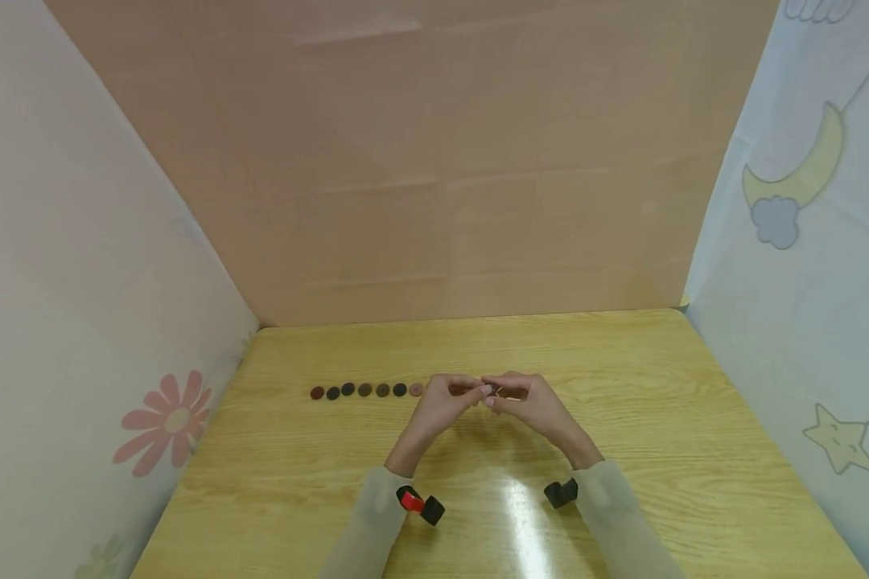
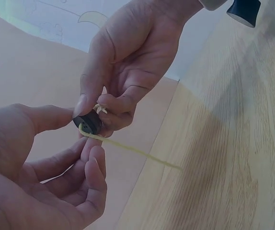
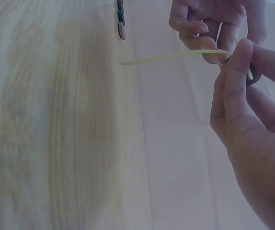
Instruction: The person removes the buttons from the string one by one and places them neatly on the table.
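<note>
A thick, dark round button piece [image 2: 90, 123] with small holes is pinched between the two hands, above the table. My left hand [image 1: 438, 406] grips one edge of it with thumb and fingertip. From the other side, my right hand [image 1: 543, 406] pinches it, the thumb on its rim. A thin yellow string [image 2: 137, 151] comes out of a hole in its face, and the loose end sticks out over the table in the left wrist view. A short knotted bit of the string [image 2: 100, 109] shows by the right fingers.
To the left of the hands, several dark and reddish-brown buttons [image 1: 365, 390] lie in a row on the wooden table [image 1: 297, 482]. A pinkish-brown sheet [image 1: 434, 201] stands behind the table. Patterned pale panels [image 1: 80, 241] flank both sides.
</note>
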Tool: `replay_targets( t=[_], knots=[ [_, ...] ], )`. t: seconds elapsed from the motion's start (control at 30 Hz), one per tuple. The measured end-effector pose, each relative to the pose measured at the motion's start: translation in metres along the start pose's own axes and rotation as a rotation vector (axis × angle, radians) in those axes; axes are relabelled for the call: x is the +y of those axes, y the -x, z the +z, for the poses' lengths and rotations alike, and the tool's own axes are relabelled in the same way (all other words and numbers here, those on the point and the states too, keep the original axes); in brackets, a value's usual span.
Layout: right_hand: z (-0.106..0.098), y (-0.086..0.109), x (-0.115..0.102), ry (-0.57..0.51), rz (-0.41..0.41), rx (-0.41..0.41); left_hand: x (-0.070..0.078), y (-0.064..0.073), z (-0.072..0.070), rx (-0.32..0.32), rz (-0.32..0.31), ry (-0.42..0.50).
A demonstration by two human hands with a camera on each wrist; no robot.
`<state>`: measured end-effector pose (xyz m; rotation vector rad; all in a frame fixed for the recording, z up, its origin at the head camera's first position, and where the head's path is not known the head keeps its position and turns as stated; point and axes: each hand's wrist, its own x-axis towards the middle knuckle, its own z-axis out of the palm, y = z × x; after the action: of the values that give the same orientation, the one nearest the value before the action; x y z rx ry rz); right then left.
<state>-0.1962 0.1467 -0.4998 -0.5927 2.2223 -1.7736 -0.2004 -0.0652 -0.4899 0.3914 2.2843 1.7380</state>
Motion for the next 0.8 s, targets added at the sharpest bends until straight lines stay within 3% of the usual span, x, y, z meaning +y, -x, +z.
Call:
replay_targets(
  t=[0.47,0.8],
  knots=[
    [-0.001,-0.001,0.0,-0.048,0.072,0.077,-0.005,0.0,-0.006,-0.015,-0.044,0.033],
    [-0.003,-0.002,0.001,-0.1,0.105,0.105,-0.002,0.004,-0.011,0.035,-0.098,0.027]
  ],
)
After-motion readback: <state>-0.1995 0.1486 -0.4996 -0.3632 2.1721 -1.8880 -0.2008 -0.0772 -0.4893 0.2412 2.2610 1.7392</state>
